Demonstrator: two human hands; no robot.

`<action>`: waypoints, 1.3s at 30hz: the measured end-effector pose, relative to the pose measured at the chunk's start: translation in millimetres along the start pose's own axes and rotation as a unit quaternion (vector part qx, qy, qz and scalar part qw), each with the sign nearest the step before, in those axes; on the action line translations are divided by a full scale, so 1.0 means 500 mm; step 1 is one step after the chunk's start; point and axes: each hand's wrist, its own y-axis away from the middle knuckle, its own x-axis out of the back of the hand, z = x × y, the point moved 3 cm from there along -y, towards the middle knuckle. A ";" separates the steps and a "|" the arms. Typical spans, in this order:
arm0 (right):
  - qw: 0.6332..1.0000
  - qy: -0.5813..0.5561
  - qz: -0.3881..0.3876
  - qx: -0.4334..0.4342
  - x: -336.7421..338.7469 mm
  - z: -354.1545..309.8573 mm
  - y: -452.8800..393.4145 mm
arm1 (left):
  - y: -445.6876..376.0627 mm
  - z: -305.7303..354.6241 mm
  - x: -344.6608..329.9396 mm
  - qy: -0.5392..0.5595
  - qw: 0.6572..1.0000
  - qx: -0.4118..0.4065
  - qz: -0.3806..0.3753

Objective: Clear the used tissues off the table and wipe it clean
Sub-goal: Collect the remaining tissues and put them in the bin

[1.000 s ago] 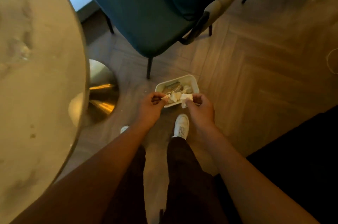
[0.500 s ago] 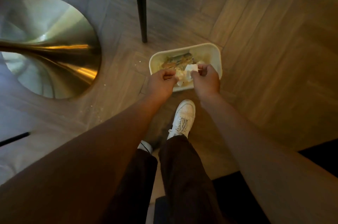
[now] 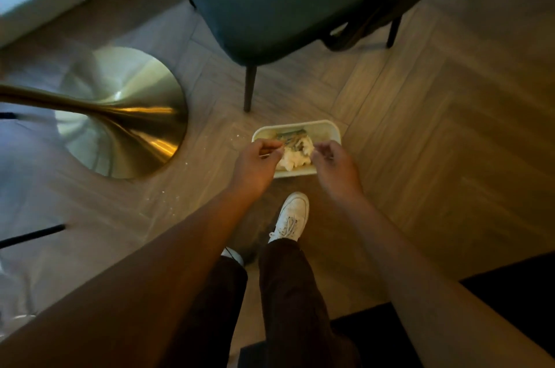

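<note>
A small white bin (image 3: 329,130) stands on the wood floor just ahead of my feet. A wad of crumpled white tissues (image 3: 292,159) lies inside it on top of other rubbish. My left hand (image 3: 258,165) hovers over the bin's left rim and my right hand (image 3: 335,168) over its right front corner, one on each side of the wad. Both hands have loosely curled fingers, and I see no tissue in either. The tabletop is out of view.
The table's gold pedestal base (image 3: 120,115) spreads over the floor to the left. A dark teal chair (image 3: 270,4) stands right behind the bin, one leg (image 3: 249,91) close to it. White crumbs (image 3: 168,196) dot the floor. My white shoe (image 3: 292,214) is below the bin.
Both hands held white tissues above the bin earlier. Now the tissues lie in the bin and the hands have drawn slightly apart. The view tilted up, showing the chair again.
</note>
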 end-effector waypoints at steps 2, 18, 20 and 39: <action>0.999 -0.002 -0.015 0.030 0.035 -0.077 0.078 | 0.080 0.063 0.052 -0.011 0.999 -0.037 0.005; 0.966 0.021 -0.096 0.240 -0.094 -0.475 0.614 | 0.559 0.186 0.510 0.102 0.961 -0.171 0.192; 0.961 0.027 -0.112 0.250 -0.147 -0.491 0.666 | 0.596 0.151 0.572 0.106 0.957 -0.178 0.202; 0.930 0.072 -0.126 0.338 -0.493 -0.661 0.921 | 0.784 -0.029 1.021 0.106 0.933 -0.214 0.270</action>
